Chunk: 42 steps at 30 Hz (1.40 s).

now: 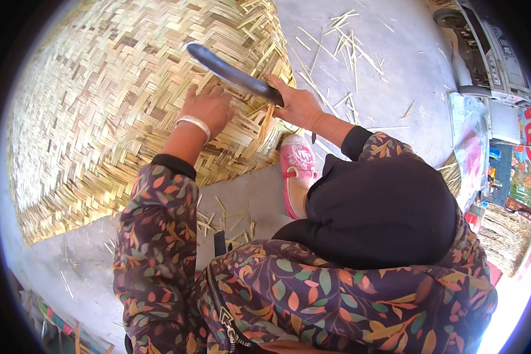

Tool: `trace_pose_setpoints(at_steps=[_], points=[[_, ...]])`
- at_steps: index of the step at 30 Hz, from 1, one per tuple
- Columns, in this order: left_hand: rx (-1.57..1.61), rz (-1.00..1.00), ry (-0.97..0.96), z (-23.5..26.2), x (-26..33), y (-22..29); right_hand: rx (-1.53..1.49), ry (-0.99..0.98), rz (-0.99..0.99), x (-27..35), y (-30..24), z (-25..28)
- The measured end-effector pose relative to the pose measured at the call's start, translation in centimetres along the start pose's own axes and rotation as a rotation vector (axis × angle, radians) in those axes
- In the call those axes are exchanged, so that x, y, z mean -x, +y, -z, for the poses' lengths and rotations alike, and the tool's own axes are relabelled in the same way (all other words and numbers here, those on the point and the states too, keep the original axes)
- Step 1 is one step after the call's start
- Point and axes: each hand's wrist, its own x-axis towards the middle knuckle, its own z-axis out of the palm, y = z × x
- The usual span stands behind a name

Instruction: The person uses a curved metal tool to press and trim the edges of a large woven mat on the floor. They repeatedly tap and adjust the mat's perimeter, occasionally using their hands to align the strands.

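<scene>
A large mat (112,88) woven from flat, pale yellow-green strips fills the upper left, its weave slanted. My right hand (295,106) is closed around the lower end of a dark, smooth, curved tool (230,72) at the mat's right edge. The tool's far end points up and left over the weave; I cannot tell its exact kind. Just below the tool, my left hand (209,111) lies on the mat with its fingers bent and apart. A pale bracelet (194,125) circles the left wrist. Parts of the left fingertips are hard to make out.
My foot in a pink shoe (298,158) stands against the mat's corner. Loose cut strips (351,50) are scattered on the grey floor (395,76). A vehicle (495,53), a clear plastic sheet (469,147) and a straw bundle (504,236) stand at the right.
</scene>
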Motion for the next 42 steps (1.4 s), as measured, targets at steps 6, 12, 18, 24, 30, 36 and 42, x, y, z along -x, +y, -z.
trace_pose_setpoints(at_steps=[6,12,18,24,30,36,42], points=[[0.508,0.142,-0.460,0.5,-0.2,-0.7,-0.067,-0.145,0.135,-2.7,0.6,0.6],[0.472,0.149,-0.342,1.6,4.0,1.8,-0.083,-0.304,0.119,-6.0,0.2,-0.6],[0.358,0.036,-0.137,2.1,5.2,3.5,0.016,-0.326,0.272,-7.4,0.1,-1.1],[0.157,0.065,0.024,-0.3,2.8,0.8,-0.012,-0.466,0.231,-8.2,0.3,0.1],[-0.095,0.142,0.221,-3.0,3.3,2.5,0.058,-0.394,0.247,-8.2,0.5,-2.2],[0.096,0.029,0.363,-3.5,9.5,6.7,0.077,-0.375,0.255,-8.3,1.2,-3.5],[0.115,0.058,0.058,-4.7,9.2,7.6,0.062,-0.209,0.342,-8.3,1.4,-4.1]])
